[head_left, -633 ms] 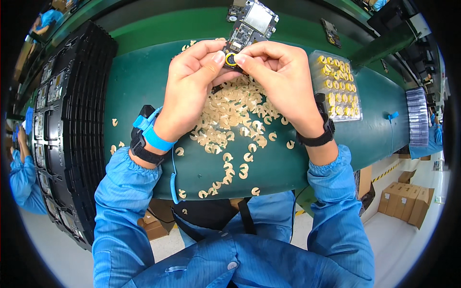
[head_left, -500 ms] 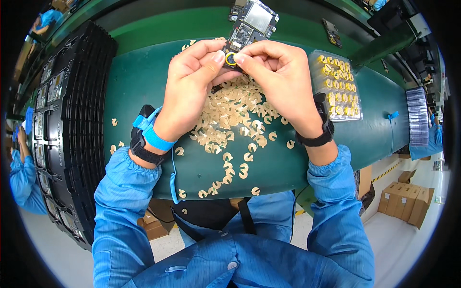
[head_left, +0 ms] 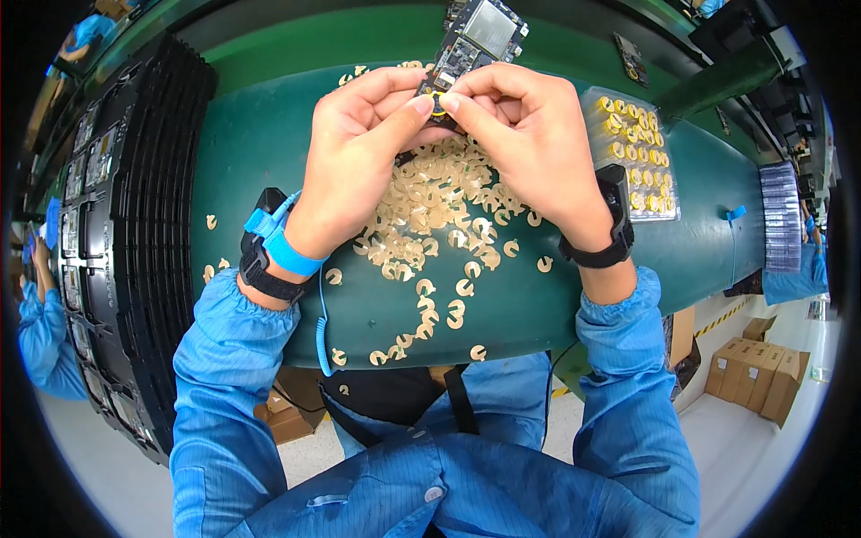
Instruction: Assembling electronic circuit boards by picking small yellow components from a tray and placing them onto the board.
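Both hands meet above the far half of the green table, at a circuit board [head_left: 459, 59] with a silver shield plate. My left hand [head_left: 359, 134] is closed on the board's near end, its thumb beside a small round part with a yellow rim [head_left: 437, 109]. On the other side, my right hand [head_left: 536, 125] pinches at that part's edge with thumb and forefinger. The fingers cover much of the round part, so its seating on the board cannot be made out. Below the hands lies a heap of small cream-coloured notched discs [head_left: 430, 202].
Stacked black trays [head_left: 152, 179] rise at the left. A clear tray of yellow round parts [head_left: 635, 152] stands right of my right hand. Another board [head_left: 630, 59] lies at the back. A blue coiled cord [head_left: 321, 345] hangs from my left wrist strap.
The board has shifted slightly up and right. My right thumb and forefinger have moved over the upper edge of the yellow-rimmed part, and both hands remain at the board.
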Motion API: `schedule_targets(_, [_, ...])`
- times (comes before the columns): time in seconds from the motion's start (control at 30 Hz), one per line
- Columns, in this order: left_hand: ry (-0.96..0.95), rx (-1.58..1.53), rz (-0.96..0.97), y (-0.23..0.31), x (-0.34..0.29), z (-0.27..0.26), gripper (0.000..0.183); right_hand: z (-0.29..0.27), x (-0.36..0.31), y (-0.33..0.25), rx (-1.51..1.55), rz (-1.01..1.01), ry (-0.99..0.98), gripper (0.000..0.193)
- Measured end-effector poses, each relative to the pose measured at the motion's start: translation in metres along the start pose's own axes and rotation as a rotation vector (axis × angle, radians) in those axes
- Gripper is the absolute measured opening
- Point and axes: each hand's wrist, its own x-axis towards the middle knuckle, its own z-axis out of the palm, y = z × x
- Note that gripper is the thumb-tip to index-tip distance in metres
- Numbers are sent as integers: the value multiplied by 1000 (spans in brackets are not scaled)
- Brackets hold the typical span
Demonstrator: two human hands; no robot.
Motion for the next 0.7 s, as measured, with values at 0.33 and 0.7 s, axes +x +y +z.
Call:
schedule_targets(0.33, [-18,26,22,1,0,-2,30,-6,1,0,-32,-47,-87,13])
schedule_targets(0.7, [3,97,33,-1,-2,-2,29,-8,1,-1,-109,-35,-104,14])
